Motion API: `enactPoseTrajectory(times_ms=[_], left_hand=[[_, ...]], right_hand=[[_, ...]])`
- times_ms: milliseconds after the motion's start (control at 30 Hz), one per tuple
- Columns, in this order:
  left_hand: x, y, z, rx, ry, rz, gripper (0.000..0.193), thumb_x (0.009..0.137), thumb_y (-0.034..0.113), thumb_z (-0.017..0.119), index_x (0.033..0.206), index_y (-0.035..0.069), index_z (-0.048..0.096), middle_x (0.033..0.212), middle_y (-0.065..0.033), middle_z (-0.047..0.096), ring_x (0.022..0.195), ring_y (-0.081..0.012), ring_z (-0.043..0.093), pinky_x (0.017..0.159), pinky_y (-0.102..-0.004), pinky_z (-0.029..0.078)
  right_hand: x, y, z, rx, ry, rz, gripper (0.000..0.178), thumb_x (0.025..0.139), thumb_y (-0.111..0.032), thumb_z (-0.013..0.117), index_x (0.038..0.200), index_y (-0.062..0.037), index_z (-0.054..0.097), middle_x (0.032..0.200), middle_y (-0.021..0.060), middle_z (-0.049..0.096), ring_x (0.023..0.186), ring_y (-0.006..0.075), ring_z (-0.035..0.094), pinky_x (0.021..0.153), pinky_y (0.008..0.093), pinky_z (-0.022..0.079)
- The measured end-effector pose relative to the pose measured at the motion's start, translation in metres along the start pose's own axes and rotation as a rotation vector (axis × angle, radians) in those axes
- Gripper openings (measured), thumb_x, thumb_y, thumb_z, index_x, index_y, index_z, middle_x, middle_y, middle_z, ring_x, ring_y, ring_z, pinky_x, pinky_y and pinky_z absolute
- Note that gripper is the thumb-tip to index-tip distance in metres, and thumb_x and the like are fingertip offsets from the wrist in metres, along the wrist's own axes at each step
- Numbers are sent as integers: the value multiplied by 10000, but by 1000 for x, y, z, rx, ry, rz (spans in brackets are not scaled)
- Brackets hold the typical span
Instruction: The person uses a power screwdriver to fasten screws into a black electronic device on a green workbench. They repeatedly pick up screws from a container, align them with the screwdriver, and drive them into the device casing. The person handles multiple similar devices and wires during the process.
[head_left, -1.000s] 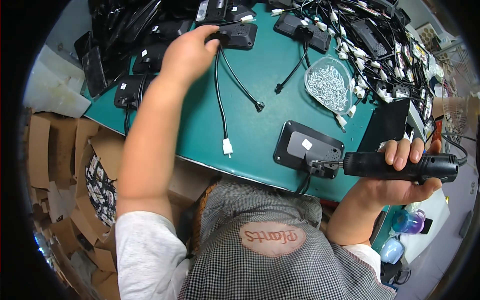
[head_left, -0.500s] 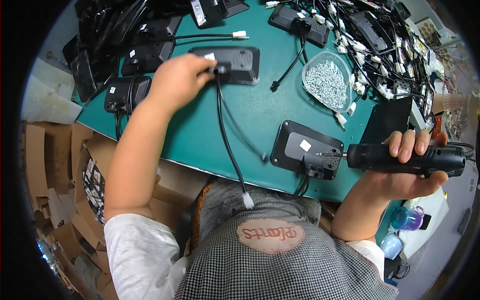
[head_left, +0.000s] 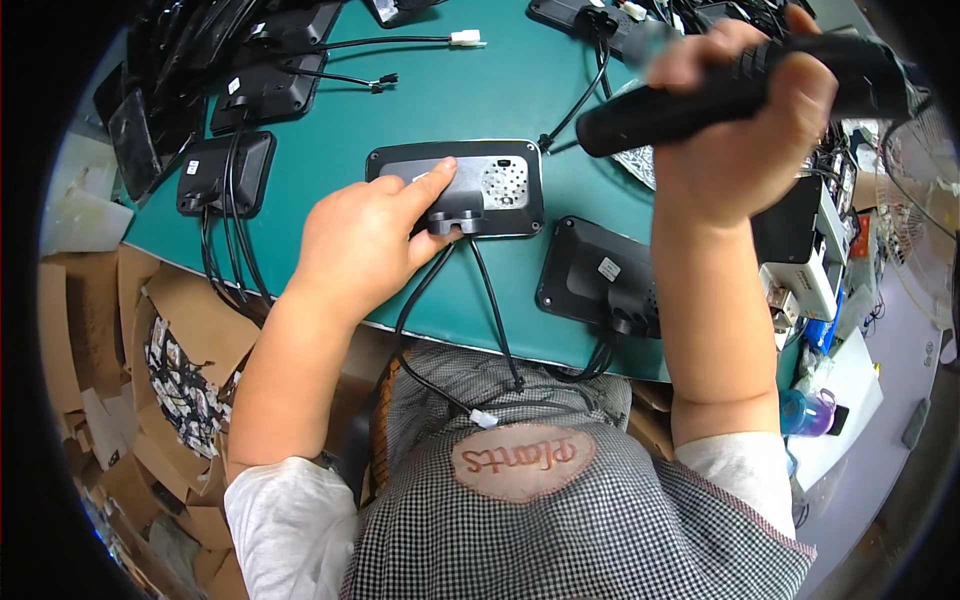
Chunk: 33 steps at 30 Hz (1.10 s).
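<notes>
My left hand [head_left: 350,245] grips a flat black device housing [head_left: 515,220] by its lower edge, index finger laid across its grey back and thumb by the cable bracket. Two black cables [head_left: 489,300] hang from it over the table's edge, one ending in a white connector [head_left: 483,418]. Raised at the right, my right hand [head_left: 715,175] is wrapped round a black electric screwdriver [head_left: 650,118], its tip pointing left and its bit blurred. Beneath my right forearm lies another black housing [head_left: 585,265], partly hidden. A clear tray of screws [head_left: 638,172] is mostly covered by my right hand.
More black housings with cables [head_left: 228,172] lie along the left of the green table [head_left: 440,100], beside a pile of dark plastic-like parts [head_left: 150,120]. A white connector [head_left: 465,38] lies at the back. Cardboard boxes [head_left: 95,330] stand below left; a fan [head_left: 915,200] is far right.
My left hand has brought the housing nearer and slightly right. My right hand has lifted the screwdriver off the right-hand housing and swung it up and left, over the screw tray.
</notes>
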<state>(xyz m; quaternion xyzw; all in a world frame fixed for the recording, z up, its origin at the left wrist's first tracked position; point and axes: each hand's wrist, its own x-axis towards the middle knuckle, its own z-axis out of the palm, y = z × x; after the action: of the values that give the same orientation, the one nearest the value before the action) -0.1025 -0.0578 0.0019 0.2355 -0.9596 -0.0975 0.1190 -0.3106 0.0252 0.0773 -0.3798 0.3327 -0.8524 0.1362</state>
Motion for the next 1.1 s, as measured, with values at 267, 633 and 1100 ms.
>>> enactPoseTrajectory(times_ms=[267, 633, 1100], left_hand=[[-3, 1, 6, -58, 65, 17, 576, 632, 220, 761, 1185, 185, 606, 625, -55, 482, 555, -223, 498, 506, -342, 412], [-2, 12, 1, -89, 91, 46, 576, 618, 213, 766, 1171, 170, 612, 617, -59, 480, 546, -228, 490, 508, -339, 416], [-2, 7, 1, -160, 56, 27, 528, 660, 198, 745, 1168, 155, 611, 669, -78, 524, 590, -240, 514, 537, -345, 428]], right_hand=[[-2, 34, -7, -125, 36, -30, 597, 825, -349, 669, 1234, -35, 369, 707, 81, 529, 522, 168, 519, 500, 275, 460], [-7, 40, -16, -115, -147, -73, 611, 799, -254, 708, 1250, -23, 367, 689, 78, 533, 515, 150, 516, 492, 255, 448], [8, 39, -21, -411, -46, -27, 386, 854, -352, 600, 1119, -121, 443, 734, 97, 562, 546, 193, 530, 513, 348, 477]])
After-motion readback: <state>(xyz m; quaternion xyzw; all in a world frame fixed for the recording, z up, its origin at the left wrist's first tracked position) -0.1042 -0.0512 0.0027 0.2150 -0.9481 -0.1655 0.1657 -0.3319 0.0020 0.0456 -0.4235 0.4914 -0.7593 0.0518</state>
